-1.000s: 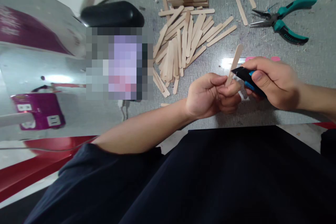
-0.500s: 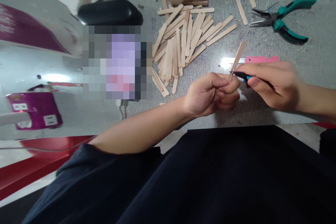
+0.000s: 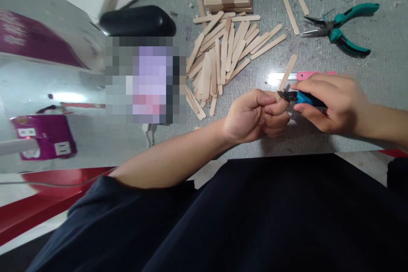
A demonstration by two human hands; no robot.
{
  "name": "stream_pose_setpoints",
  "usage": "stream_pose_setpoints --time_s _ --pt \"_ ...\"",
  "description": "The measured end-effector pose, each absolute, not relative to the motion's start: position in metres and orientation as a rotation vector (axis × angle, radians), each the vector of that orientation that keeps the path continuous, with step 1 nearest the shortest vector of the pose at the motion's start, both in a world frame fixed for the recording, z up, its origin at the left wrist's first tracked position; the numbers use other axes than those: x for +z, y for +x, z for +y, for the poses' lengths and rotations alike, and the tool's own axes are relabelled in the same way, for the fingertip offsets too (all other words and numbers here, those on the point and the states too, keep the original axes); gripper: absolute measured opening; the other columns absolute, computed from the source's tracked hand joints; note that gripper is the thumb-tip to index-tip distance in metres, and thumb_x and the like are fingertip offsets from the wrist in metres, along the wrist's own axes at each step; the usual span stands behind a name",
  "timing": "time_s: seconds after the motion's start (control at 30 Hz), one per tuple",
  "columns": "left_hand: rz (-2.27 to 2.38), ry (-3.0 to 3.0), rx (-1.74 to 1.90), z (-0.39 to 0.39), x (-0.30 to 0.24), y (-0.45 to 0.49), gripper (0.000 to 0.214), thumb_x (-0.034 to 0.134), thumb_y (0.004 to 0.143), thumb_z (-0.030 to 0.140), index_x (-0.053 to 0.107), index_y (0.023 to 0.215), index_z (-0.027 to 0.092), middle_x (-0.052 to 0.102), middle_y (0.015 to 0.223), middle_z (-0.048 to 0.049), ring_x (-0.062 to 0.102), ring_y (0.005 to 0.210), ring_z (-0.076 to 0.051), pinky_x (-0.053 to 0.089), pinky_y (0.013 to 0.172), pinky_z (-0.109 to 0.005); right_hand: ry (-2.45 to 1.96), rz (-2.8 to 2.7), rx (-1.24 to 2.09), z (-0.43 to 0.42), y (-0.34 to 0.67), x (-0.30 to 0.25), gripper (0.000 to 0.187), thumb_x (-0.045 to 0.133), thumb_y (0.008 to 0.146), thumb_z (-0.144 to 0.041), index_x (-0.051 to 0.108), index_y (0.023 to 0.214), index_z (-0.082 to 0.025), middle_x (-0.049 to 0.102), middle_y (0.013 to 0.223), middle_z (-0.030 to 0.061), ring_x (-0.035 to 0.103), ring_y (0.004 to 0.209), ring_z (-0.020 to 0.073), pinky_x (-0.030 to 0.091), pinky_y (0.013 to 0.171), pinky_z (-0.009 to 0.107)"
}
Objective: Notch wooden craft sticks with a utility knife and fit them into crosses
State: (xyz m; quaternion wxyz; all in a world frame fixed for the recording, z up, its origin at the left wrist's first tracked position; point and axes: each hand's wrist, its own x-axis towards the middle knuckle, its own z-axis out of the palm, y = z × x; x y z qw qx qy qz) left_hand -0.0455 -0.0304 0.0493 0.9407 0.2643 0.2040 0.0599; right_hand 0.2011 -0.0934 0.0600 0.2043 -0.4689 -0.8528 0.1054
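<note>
The flat, round-ended pale wooden stick [image 3: 289, 68] is at the left hand [image 3: 250, 114], its lower end pinched between thumb and curled forefinger. The remaining left fingers are folded toward the palm. The stick is tilted, its free end projecting up and to the right of the hand.

The right hand [image 3: 339, 100] is closed around a blue-and-black hand cutter with dark metal jaws [image 3: 304, 98]. The jaw tips are at the stick's lower part, just beside the left fingertips; whether they bite the wood cannot be told.

Lettering shows on the lower grip of the green-and-black-handled metal pliers [image 3: 334, 29] but cannot be read with certainty. White characters on the purple-and-white printed item [image 3: 41, 44] at far left are blurred.

The left forearm slants inward from the lower left; the right enters from the right edge, back of the hand upward. A pink-handled metal blade [image 3: 306, 75] lies behind the stick. A loose pile of pale wooden sticks [image 3: 223, 51] lies to its left.
</note>
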Motion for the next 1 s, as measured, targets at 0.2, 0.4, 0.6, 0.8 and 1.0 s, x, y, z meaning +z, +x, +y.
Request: stream_pose_setpoints --time_s 0.2,0.4,0.6,0.8,1.0 --pt "0.451 0.619 0.161 -0.031 0.051 -0.046 0.044 0.048 0.102 0.042 0.024 0.068 0.026 0.019 0.058 0.0032 0.020 0.045 -0.011 0.026 0.044 -0.030 -1.393 -2.360 0.239 -0.093 0.199 0.063 0.050 0.051 0.120 -0.063 0.083 0.131 -0.026 0.086 0.113 0.0081 0.080 0.094 0.0263 0.056 0.075 0.039" --pt "0.471 0.631 0.124 -0.031 0.052 -0.044 0.043 0.038 0.105 0.036 0.025 0.065 0.026 0.017 0.056 0.0020 0.019 0.043 -0.012 0.026 0.044 -0.031 -1.319 -2.454 0.032 -0.094 0.200 0.062 0.051 0.049 0.121 -0.059 0.083 0.135 -0.022 0.084 0.109 0.0078 0.076 0.088 0.0238 0.047 0.069 0.038" --pt "0.466 0.549 0.135 -0.025 0.048 -0.047 0.046 0.039 0.108 0.040 0.024 0.067 0.026 0.015 0.056 0.0038 0.020 0.040 -0.011 0.029 0.043 -0.030 -1.402 -2.407 -0.104 -0.085 0.208 0.062 0.048 0.057 0.120 -0.060 0.084 0.136 -0.023 0.083 0.107 0.0082 0.071 0.085 0.0228 0.043 0.072 0.040" --pt "0.446 0.467 0.239 -0.023 0.045 -0.047 0.048 0.039 0.109 0.041 0.027 0.066 0.024 0.018 0.057 0.0056 0.020 0.042 -0.009 0.031 0.046 -0.026 -1.587 -2.182 -0.057 -0.070 0.215 0.053 0.054 0.058 0.118 -0.064 0.082 0.137 -0.020 0.082 0.113 0.0107 0.076 0.100 0.0294 0.048 0.079 0.040" --pt "0.574 0.470 0.522 -0.017 0.048 -0.049 0.057 0.040 0.118 0.049 0.029 0.068 0.025 0.025 0.060 0.0069 0.023 0.046 -0.008 0.034 0.050 -0.023 -1.881 -2.215 0.040 -0.059 0.223 0.047 0.044 0.061 0.116 -0.054 0.082 0.135 -0.021 0.082 0.119 0.0150 0.075 0.105 0.0356 0.047 0.080 0.044"
